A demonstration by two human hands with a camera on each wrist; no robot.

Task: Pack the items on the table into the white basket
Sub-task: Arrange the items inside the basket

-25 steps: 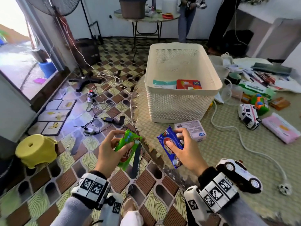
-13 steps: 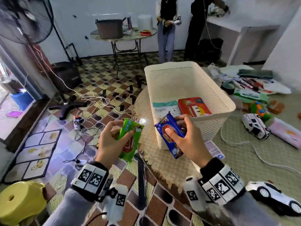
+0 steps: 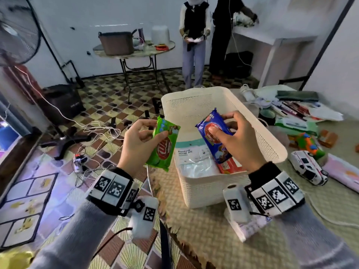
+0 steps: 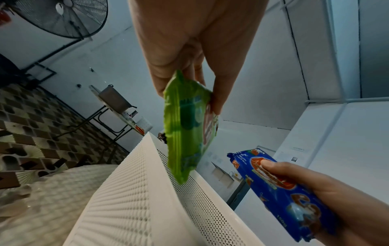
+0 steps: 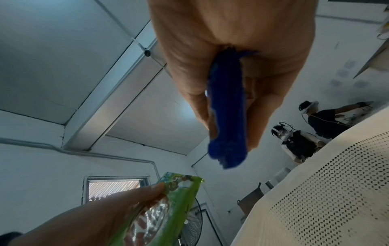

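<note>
The white basket (image 3: 206,189) stands on the woven mat of the table, and its perforated wall (image 4: 130,191) (image 5: 315,191) fills the low part of both wrist views. My left hand (image 3: 139,138) pinches a green snack packet (image 3: 164,146) (image 4: 185,126) (image 5: 166,204) just left of the basket's left rim. My right hand (image 3: 237,140) grips a blue biscuit packet (image 3: 215,138) (image 4: 282,189) (image 5: 225,116) over the open basket. Inside lie a white storage-bag pack (image 3: 194,156) and a red box (image 3: 231,166).
On the table to the right lie a white toy car (image 3: 308,167), a green and orange toy (image 3: 308,144), a pink pack (image 3: 343,171), a white cord and papers. A white box (image 3: 250,226) lies under my right wrist. Two people (image 3: 194,35) stand behind. Left of the table is tiled floor with cables.
Both hands have risen and moved forward with their packets. The blue packet now hangs over the basket's opening and the green one beside its left rim. My head has come closer.
</note>
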